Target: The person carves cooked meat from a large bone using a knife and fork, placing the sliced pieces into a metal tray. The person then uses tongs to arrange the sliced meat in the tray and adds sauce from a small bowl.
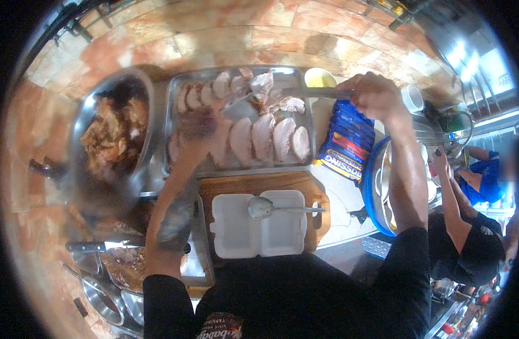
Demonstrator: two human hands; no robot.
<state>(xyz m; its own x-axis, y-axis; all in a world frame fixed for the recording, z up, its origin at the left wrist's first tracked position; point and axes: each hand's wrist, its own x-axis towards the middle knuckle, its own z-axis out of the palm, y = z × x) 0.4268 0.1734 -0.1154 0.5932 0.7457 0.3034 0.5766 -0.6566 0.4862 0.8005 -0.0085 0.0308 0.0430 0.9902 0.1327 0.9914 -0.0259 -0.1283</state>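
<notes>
A metal tray [306, 107] holds two rows of sliced pale meat [263, 137]. My left hand [200, 127], smeared by motion, is over the tray's left part, so its fingers do not show clearly. Above the tray's right edge, my right hand [375, 96] is closed round the end of a long metal utensil [321, 93]. The utensil points left over the far row, by a raised-looking meat piece [262, 86]; its exact kind is unclear. Nearer me, an open white foam takeaway box [235, 234] sits on a wooden cutting board [237, 183]. A spoon [261, 208] lies across the box.
To the left stands a metal bowl [152, 104] of browned meat pieces [115, 130]. A knife [92, 247] lies lower left, near pots [104, 299]. A blue plastic package [350, 138] and a blue-rimmed basin [369, 198] are at right. Another person [465, 237] works far right.
</notes>
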